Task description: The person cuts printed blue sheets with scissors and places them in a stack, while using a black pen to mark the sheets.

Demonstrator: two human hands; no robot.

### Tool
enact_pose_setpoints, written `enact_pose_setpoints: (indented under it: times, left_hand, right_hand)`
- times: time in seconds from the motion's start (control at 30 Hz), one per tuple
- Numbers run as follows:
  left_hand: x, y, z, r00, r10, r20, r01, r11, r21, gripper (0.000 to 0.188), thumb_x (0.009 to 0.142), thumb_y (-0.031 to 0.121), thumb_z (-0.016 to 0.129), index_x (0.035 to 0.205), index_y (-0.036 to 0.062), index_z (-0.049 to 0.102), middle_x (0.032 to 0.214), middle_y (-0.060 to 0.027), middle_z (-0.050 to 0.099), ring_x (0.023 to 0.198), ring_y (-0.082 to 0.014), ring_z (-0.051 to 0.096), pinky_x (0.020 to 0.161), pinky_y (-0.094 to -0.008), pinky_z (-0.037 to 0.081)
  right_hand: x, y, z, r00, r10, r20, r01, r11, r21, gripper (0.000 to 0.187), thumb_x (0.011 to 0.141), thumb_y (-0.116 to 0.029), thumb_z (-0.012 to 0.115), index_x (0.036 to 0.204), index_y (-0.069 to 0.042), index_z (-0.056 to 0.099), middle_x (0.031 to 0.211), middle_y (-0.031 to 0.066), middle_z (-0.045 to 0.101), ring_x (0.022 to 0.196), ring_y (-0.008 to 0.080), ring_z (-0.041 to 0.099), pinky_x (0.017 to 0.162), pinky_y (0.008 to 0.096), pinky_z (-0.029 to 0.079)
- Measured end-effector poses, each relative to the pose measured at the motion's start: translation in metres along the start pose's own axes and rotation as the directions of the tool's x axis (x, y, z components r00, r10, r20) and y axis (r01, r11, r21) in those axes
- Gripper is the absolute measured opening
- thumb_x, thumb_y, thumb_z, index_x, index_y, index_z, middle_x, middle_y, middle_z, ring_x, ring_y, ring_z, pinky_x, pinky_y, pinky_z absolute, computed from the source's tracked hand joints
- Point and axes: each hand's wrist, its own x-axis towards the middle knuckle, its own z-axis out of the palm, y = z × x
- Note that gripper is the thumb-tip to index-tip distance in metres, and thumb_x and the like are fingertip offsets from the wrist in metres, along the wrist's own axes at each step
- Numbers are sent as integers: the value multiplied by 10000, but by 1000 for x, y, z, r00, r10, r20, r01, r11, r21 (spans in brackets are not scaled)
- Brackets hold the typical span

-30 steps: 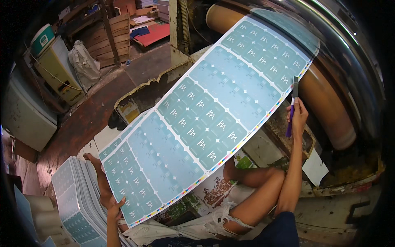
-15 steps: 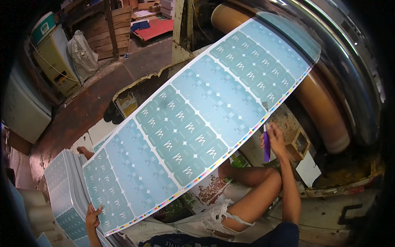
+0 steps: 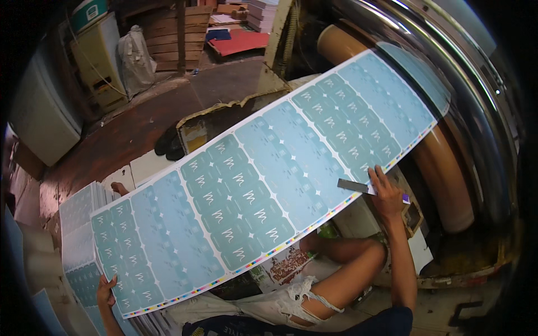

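A long printed sheet [image 3: 246,185] in teal and pale blue stretches from lower left up to the machine's chrome roller [image 3: 471,73]. My left hand [image 3: 106,290] pinches its lower left edge, thumb on top. At the sheet's right edge is my right hand [image 3: 386,196], closed round a utility knife with a purple handle [image 3: 406,198]. Its wide grey blade [image 3: 354,186] lies over the sheet's printed face; whether it touches the paper I cannot tell. Under the sheet's left end stands a thick stack of similar sheets [image 3: 78,246].
A brown roller [image 3: 443,173] sits below the chrome one. A small wooden box [image 3: 413,217] and a white paper piece [image 3: 417,249] lie right of my hand. Dark shoes [image 3: 170,144] stand beyond the sheet. A bare limb [image 3: 119,189] shows behind the stack.
My right hand has turned, bringing the knife from beside the sheet to above its right edge, blade pointing left. My left hand keeps hold of the corner. The whole view has shifted.
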Motion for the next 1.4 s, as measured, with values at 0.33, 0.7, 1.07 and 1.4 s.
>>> enact_pose_setpoints:
  times: [0.33,0.7,1.07,1.4]
  left_hand:
    - [31,-43,-19,976,37,-216,-57,995,-85,371,886,27,667,1239,21,552,1051,-85,664,841,-173,653,700,-325,554]
    - [159,-11,-42,967,143,-213,-119,985,122,377,892,89,688,1231,-2,552,1063,-89,658,869,-177,636,755,-320,554]
    - [206,-34,5,737,653,-176,-273,525,806,756,784,237,810,1362,-47,414,1247,-208,584,1055,-327,608,914,-420,489]
    - [172,-22,301,646,322,692,-708,-86,701,1114,714,605,726,1539,90,184,1602,-171,130,1478,-341,141,1163,-554,194]
  right_hand:
    - [20,24,-12,963,256,89,-258,765,590,445,679,52,567,1077,-72,723,1030,196,697,964,329,693,838,341,533]
    - [50,-190,-47,933,348,87,-321,702,636,334,740,14,612,1031,-82,743,861,245,678,611,310,651,608,340,491]
    - [50,-247,-117,912,352,209,-391,596,701,344,774,45,583,1066,-64,729,888,233,694,764,283,714,675,340,521]
    - [40,-290,-190,926,358,122,-340,648,682,264,769,-70,690,1015,-134,761,682,167,650,510,258,577,515,317,430]
